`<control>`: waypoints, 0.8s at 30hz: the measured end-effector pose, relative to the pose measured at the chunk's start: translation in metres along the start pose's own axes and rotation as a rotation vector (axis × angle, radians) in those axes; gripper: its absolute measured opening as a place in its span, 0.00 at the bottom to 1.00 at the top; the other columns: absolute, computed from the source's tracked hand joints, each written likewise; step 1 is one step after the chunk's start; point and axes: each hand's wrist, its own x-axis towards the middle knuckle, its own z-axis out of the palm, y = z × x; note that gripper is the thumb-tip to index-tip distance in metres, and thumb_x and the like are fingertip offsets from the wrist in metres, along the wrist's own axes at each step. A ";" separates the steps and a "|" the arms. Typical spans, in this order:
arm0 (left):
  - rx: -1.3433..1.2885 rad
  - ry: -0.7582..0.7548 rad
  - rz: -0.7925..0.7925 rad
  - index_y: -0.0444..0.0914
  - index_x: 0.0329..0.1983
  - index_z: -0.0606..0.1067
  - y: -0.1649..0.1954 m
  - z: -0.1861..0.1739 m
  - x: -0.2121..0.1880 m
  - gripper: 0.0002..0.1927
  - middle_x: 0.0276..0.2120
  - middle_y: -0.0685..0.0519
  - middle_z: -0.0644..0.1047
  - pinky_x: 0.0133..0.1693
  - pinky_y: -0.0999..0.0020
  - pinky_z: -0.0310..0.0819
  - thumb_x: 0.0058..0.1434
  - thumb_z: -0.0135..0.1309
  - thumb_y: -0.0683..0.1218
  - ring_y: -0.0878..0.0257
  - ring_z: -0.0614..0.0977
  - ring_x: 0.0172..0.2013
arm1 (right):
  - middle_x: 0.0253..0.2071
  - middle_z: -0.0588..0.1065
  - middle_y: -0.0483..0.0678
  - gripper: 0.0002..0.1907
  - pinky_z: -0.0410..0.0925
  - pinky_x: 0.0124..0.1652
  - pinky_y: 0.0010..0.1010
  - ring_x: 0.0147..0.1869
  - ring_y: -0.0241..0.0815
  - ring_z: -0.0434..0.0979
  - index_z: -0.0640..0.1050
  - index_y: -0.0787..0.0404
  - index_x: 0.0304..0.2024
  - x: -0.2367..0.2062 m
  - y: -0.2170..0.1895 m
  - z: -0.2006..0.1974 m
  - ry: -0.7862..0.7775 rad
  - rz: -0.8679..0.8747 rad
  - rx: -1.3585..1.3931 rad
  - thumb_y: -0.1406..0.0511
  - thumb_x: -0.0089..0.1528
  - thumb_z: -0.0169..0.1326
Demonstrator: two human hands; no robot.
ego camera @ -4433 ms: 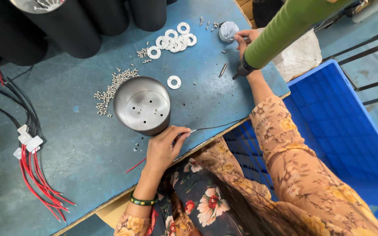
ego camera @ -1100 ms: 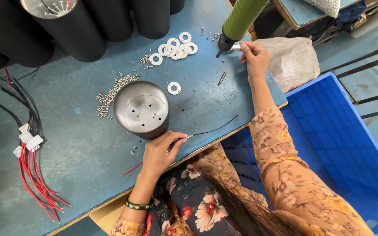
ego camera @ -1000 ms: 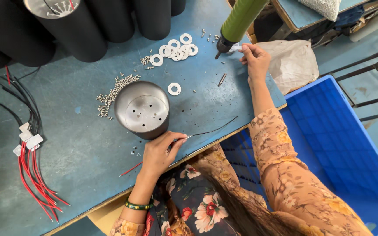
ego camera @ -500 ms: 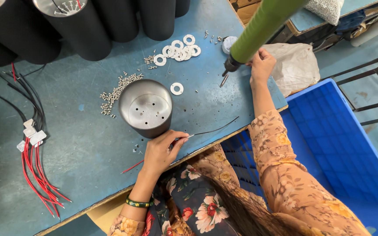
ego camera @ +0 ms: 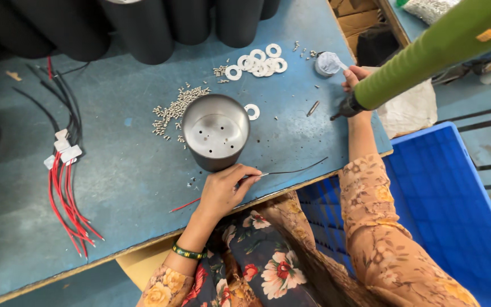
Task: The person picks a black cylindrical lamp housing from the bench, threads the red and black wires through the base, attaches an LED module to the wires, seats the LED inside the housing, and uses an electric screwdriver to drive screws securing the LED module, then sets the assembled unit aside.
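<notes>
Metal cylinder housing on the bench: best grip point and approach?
Grip the metal cylinder housing by its round side wall, coming from above. It stands upright, drilled end face up, so the wall is exposed; the left hand touches the near side.

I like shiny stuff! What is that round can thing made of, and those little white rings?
The round can by the left hand looks like metal: its grey top has a dull, brushed shine and small punched holes. The white rings look like plastic or rubber, being flat, matte and evenly white; the picture can't settle which. The tiny pieces beside the can glint silver, probably metal.
</notes>
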 end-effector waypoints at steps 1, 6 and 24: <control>-0.005 -0.004 -0.013 0.42 0.40 0.79 0.000 0.000 0.000 0.05 0.32 0.55 0.81 0.27 0.67 0.72 0.62 0.62 0.44 0.60 0.78 0.24 | 0.38 0.79 0.47 0.19 0.71 0.37 0.21 0.35 0.32 0.77 0.79 0.67 0.54 -0.002 0.001 -0.001 0.008 0.008 0.013 0.65 0.64 0.67; 0.011 -0.016 -0.054 0.42 0.40 0.80 0.000 0.000 -0.001 0.05 0.30 0.55 0.80 0.27 0.66 0.71 0.62 0.62 0.45 0.59 0.77 0.23 | 0.42 0.80 0.48 0.20 0.71 0.37 0.22 0.35 0.33 0.77 0.79 0.68 0.54 -0.011 -0.004 0.002 0.028 0.000 0.216 0.68 0.61 0.68; -0.013 0.062 0.147 0.39 0.40 0.78 0.003 -0.004 0.001 0.07 0.35 0.54 0.81 0.33 0.66 0.77 0.60 0.64 0.42 0.58 0.83 0.32 | 0.35 0.81 0.46 0.07 0.68 0.28 0.21 0.29 0.32 0.76 0.82 0.65 0.44 -0.006 0.002 -0.009 0.180 -0.042 0.272 0.70 0.64 0.64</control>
